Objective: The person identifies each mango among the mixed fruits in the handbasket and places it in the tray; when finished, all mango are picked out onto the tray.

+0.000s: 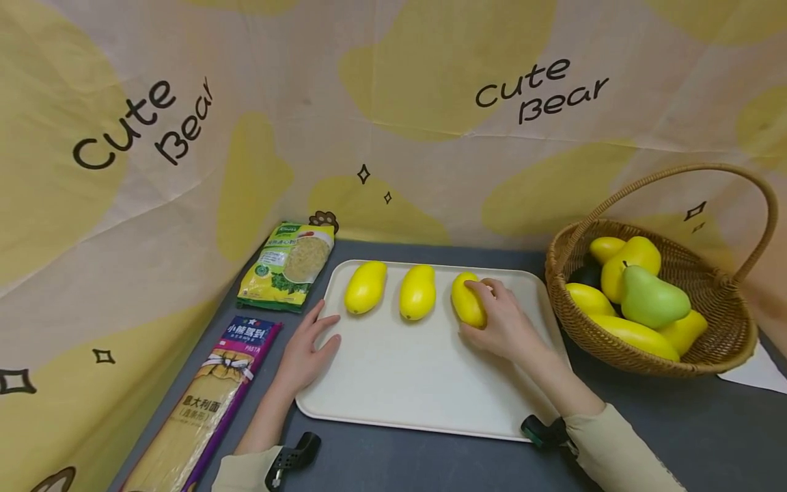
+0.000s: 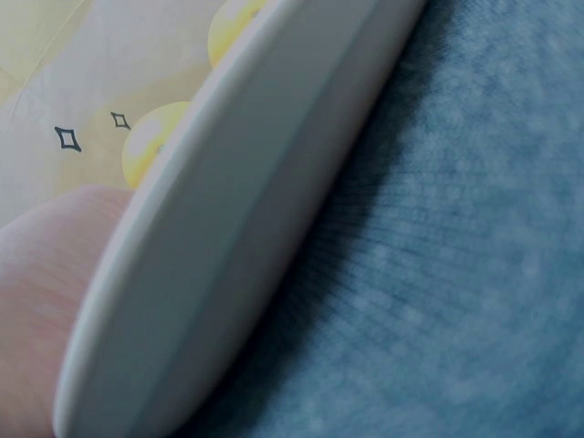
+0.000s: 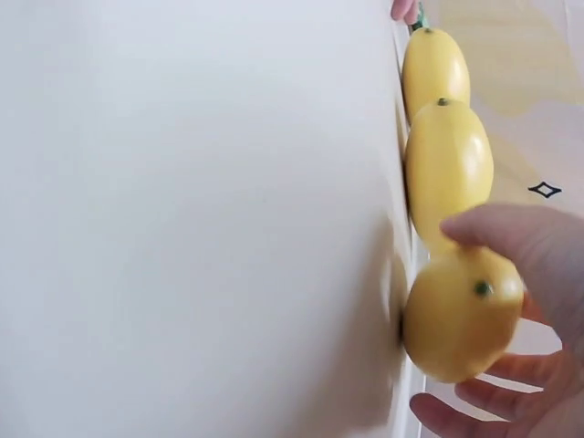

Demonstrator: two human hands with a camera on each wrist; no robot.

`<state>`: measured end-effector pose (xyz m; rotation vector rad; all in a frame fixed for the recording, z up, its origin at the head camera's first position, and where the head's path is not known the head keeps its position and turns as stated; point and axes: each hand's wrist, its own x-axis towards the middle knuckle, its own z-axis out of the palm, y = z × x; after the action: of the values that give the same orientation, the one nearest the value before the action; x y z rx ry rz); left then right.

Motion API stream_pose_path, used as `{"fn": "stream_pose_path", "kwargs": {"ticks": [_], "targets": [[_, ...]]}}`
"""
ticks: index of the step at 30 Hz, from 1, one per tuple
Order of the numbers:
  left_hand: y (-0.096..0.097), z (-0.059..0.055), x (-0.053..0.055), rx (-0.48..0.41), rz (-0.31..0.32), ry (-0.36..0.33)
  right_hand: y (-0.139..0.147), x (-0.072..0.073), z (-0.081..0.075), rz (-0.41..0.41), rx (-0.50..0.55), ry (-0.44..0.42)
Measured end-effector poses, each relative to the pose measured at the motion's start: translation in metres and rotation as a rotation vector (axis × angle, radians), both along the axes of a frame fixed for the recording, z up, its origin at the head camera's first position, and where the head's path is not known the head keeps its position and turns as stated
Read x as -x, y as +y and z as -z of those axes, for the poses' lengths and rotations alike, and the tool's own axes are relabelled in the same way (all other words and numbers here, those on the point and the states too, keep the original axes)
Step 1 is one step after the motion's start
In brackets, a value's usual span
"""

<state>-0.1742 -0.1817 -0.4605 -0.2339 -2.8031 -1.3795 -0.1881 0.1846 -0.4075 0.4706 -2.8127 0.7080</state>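
Note:
Three yellow mangoes lie in a row across the far part of a cream tray [image 1: 406, 383]: the left mango [image 1: 365, 287], the middle mango [image 1: 417, 292] and the right mango [image 1: 467, 301]. My right hand [image 1: 501, 324] holds the right mango, its thumb on the near side and its fingers around the far side. In the right wrist view that mango [image 3: 456, 319] sits between thumb and fingers, against the tray. My left hand [image 1: 309, 352] rests at the tray's left edge with its fingers spread. The left wrist view shows mostly the tray's rim [image 2: 210, 219], with part of that hand behind it.
On the right stands a wicker basket [image 1: 652, 362] with a tall handle, holding a green pear [image 1: 654, 297] and several yellow fruits. A Knorr packet [image 1: 287, 266] and a long pasta pack [image 1: 205, 410] lie left of the tray. A patterned cloth [image 1: 418, 137] hangs behind.

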Motion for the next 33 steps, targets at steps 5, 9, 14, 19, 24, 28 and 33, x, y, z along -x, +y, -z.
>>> {"fn": "stream_pose_path", "kwargs": {"ticks": [5,9,14,19,24,28,33], "targets": [[0.0012,0.0008,-0.0006,-0.004,-0.004,-0.003,0.0007,-0.0037,-0.0009,-0.031,0.019,-0.057],[0.0019,0.0005,-0.0011,-0.003,-0.01,-0.005,0.0024,-0.0042,0.0001,-0.016,0.039,-0.103],[0.0015,0.0003,-0.0013,-0.006,-0.011,0.002,0.0032,-0.0021,0.0039,-0.007,0.064,-0.085],[0.0011,0.0015,-0.0016,-0.011,-0.013,-0.005,0.0023,-0.0007,0.0057,-0.002,0.075,-0.047],[0.0011,0.0017,-0.0018,-0.012,-0.013,-0.003,0.0017,-0.0013,0.0047,0.013,0.09,-0.043],[0.0011,0.0014,-0.0017,-0.017,-0.011,0.006,0.0022,-0.0013,0.0047,0.024,0.096,-0.049],[0.001,0.0002,-0.0016,-0.012,-0.017,0.009,0.003,0.0006,0.0053,0.022,0.095,-0.054]]}}
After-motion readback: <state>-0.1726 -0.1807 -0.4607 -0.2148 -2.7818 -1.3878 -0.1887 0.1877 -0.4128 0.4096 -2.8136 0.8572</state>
